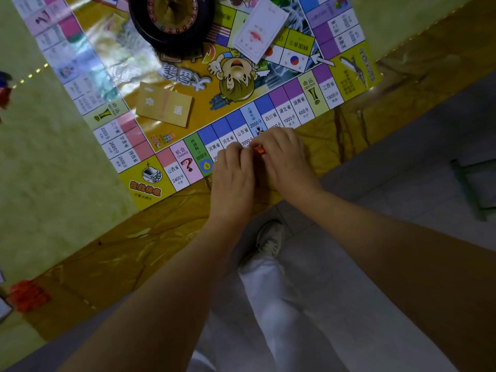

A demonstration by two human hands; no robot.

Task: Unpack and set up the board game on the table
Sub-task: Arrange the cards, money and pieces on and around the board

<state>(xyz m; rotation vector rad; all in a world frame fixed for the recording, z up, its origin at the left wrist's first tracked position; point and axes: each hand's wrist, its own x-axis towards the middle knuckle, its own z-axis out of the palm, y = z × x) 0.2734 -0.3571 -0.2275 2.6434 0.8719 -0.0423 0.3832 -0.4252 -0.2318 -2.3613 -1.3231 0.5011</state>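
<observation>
At far left I am seeing a blurred pile of red pieces (28, 295) lying on the table (53, 170). The game board (204, 103) is lying flat, skewed to the table edge, its near edge rising from lower left to upper right and its title reading upside down to me. On it are sitting a tan card deck (165, 104) and a roulette wheel (171, 20). Over the near edge, the left hand (233, 173) and right hand (281, 157) are meeting fingertip to fingertip, both pinching a small orange piece (259, 149); its long axis is too small to tell. A white card deck (259, 30) is lying further right.
</observation>
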